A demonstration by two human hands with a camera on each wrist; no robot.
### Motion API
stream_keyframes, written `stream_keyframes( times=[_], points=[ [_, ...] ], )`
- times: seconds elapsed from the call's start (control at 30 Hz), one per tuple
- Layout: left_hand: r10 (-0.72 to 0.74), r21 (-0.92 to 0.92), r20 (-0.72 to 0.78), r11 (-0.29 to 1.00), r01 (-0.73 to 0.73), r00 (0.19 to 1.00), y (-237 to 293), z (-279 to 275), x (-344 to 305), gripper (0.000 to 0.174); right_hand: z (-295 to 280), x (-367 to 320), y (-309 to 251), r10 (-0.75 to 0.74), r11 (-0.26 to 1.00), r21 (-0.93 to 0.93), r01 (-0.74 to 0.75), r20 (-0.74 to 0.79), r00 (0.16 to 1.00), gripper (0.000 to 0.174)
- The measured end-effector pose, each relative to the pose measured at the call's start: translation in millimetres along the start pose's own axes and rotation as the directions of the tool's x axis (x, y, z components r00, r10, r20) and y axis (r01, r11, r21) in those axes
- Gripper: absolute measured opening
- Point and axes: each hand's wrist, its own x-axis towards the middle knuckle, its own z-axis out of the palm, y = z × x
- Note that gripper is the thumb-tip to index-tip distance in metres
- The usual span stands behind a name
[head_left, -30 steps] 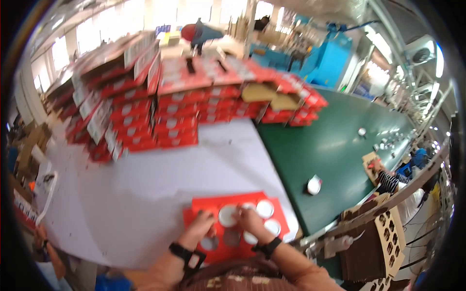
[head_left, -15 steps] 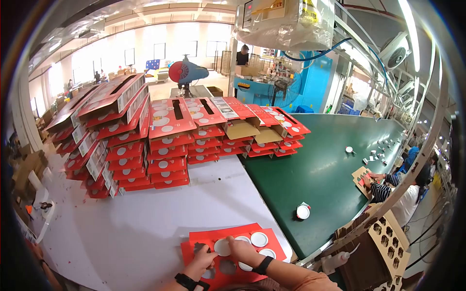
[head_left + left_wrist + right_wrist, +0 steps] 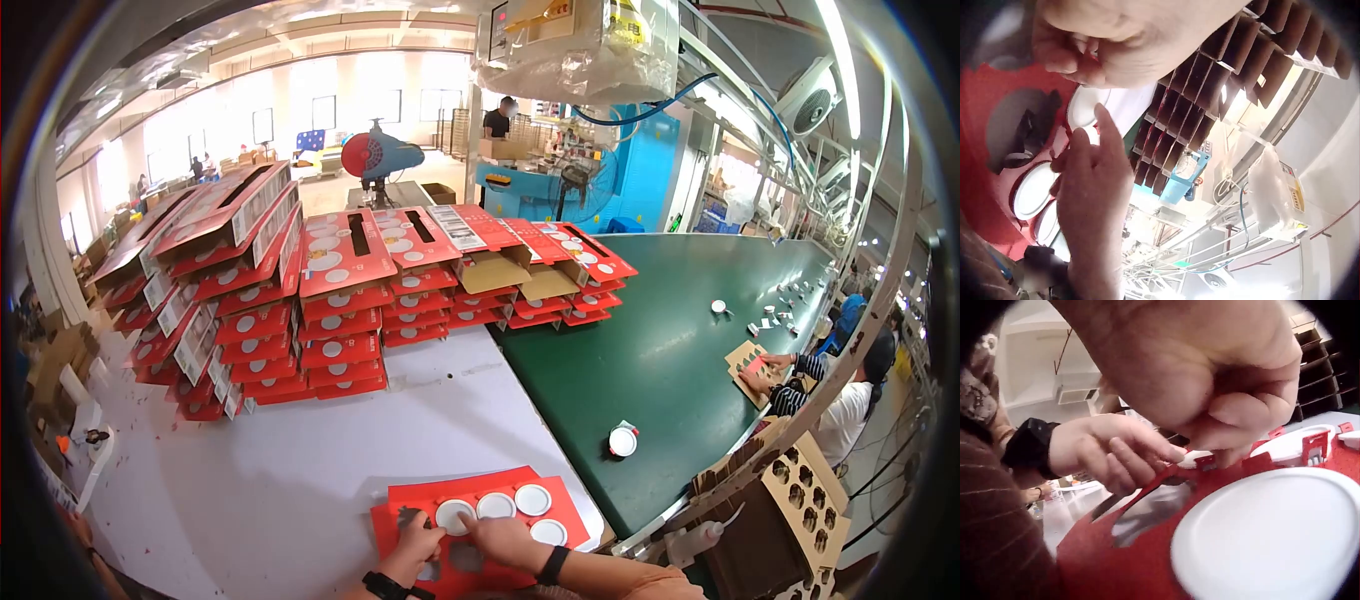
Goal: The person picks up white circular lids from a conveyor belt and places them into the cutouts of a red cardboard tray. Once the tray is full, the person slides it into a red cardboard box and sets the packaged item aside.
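Note:
A red card sheet (image 3: 440, 492) with round holes lies near the table's front edge. White lidded cups (image 3: 533, 499) fill several holes. My left hand (image 3: 418, 546) is at the sheet's left side, its fingertips near the edge of one white lid (image 3: 452, 512). Over that lid's right side reaches my right hand (image 3: 508, 541), with index finger and thumb apart in the left wrist view. Some holes on the left show grey inside. Close to the right wrist camera is a larger-looking white lid (image 3: 1272, 537); small red tabs (image 3: 1315, 449) stand up beside the lids behind it.
Stacks of red printed cartons (image 3: 345, 260) stand at the back. A green table (image 3: 570, 360) adjoins on the right, holding one white-lidded cup (image 3: 622, 441). Brown cardboard inserts (image 3: 805, 490) are at lower right. A person in striped sleeves (image 3: 790, 400) works across the green surface.
The head view has tilted up since a second ago, then steadied. My right fingers have shifted toward the near side of the lid beside my left hand, uncovering the lid to its right.

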Motion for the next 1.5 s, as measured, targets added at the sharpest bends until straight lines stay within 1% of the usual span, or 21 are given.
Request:
stream_keyframes(
  times=[0.03,0.1,0.2,0.27,0.3,0.33,0.4,0.43,0.47,0.53,0.6,0.8,0.97,1.07,1.1,1.13,1.17,1.23,1.27,1.33,1.5],
  points=[
    [-0.004,0.0,0.003,1.0,0.004,1.0,0.0,2.0,-1.7,0.061,2.6,-6.1,-2.5,-0.024,0.999,-0.026,0.025,0.052,0.998,0.054],
    [-0.012,-0.022,-0.069,1.0,0.01,0.998,5.0,7.6,-7.7,0.019,5.2,-12.7,-5.2,-0.055,0.997,-0.051,0.058,0.067,0.996,0.054],
    [-0.001,-0.037,-0.03,0.999,0.0,1.0,8.6,7.4,-10.2,0.02,-12.4,-14.4,-2.7,0.055,0.998,0.014,-0.057,0.131,0.99,0.045],
    [0.008,-0.039,-0.042,0.999,-0.009,0.999,16.9,4.4,-13.8,0.02,6.1,-6.1,40.7,0.278,0.956,-0.111,-0.271,0.059,0.959,0.036],
    [0.018,-0.048,-0.05,0.999,-0.021,0.999,19.4,3.9,-14.2,0.02,-7.9,-11.9,57.1,0.328,0.944,0.038,-0.328,-0.237,0.915,0.026],
    [0.019,-0.048,-0.05,0.999,-0.022,0.999,20.2,2.9,-12.6,0.02,-30.4,-16.5,77.2,0.387,0.922,0.195,-0.335,-0.5,0.775,0.018],
    [-0.005,-0.075,-0.106,0.997,-0.003,0.994,22.1,-3.0,-5.1,0.02,-56.6,-27.9,132.6,0.445,0.868,0.139,-0.477,-0.646,0.621,0.03],
    [0.003,-0.073,-0.092,0.997,-0.009,0.996,16.9,-9.2,7.9,0.052,-72.1,-33.8,154.5,0.728,0.662,0.222,-0.716,-0.416,0.544,0.042],
    [0.004,-0.071,-0.091,0.997,-0.011,0.996,19.2,-9.1,9.3,0.052,-51.7,-42.9,188.2,0.638,0.655,0.2,-0.729,-0.663,0.391,0.052],
    [-0.026,-0.069,-0.076,0.997,0.02,0.997,25.0,-7.0,12.1,0.056,-56.5,-59.0,220.8,0.828,0.477,0.353,-0.805,-0.486,0.278,0.061],
    [-0.011,-0.056,-0.062,0.998,0.008,0.998,22.1,-8.9,16.7,0.057,-54.6,-62.9,236.1,0.912,0.317,0.345,-0.884,-0.365,0.185,0.065],
    [-0.002,0.014,-0.115,1.0,0.004,0.993,19.3,-9.4,9.2,0.06,-33.0,-64.8,270.2,0.953,0.301,0.416,-0.858,-0.147,0.264,0.063],
    [0.1,0.101,-0.122,0.991,-0.088,0.988,8.7,-9.4,8.3,0.062,-17.6,-56.1,267.1,0.928,0.374,0.68,-0.631,-0.279,0.248,0.054],
    [0.283,0.24,-0.314,0.947,-0.212,0.906,-1.9,-10.7,11.9,0.059,-17.0,-44.8,251.9,0.909,0.418,0.726,-0.546,-0.325,0.263,0.044],
    [0.658,0.568,-0.269,0.698,-0.436,0.703,-15.0,-21.9,26.8,0.055,-15.5,-40.2,244.6,0.856,0.499,0.784,-0.369,-0.379,0.352,0.044],
    [0.908,0.806,-0.08,0.302,-0.509,0.411,-11.9,-23.4,24.0,0.052,-19.4,-35.0,228.2,0.79,0.552,0.815,-0.177,-0.443,0.424,0.043],
    [0.907,0.805,-0.08,0.303,-0.509,0.414,-11.1,-21.7,19.8,0.052,-23.7,-29.9,210.9,0.764,0.542,0.823,-0.169,-0.399,0.508,0.041],
    [0.614,0.44,-0.089,0.731,-0.522,0.784,30.9,4.0,-24.6,0.047,-34.8,-21.9,165.3,0.669,0.562,0.817,-0.129,-0.356,0.653,0.037],
    [0.615,0.436,-0.09,0.731,-0.524,0.783,34.5,10.9,-29.3,0.047,-34.9,-18.4,149.0,0.602,0.589,0.803,-0.091,-0.36,0.713,0.035],
    [0.643,0.361,-0.004,0.715,-0.598,0.766,40.4,21.5,-36.8,0.047,-41.2,-15.4,110.7,0.495,0.462,0.887,-0.001,-0.257,0.83,0.034],
    [0.692,0.232,0.131,0.675,-0.701,0.71,40.0,29.4,-40.3,0.045,-57.9,-18.6,42.5,0.305,0.374,0.927,0.033,-0.157,0.939,0.035]
  ],
)
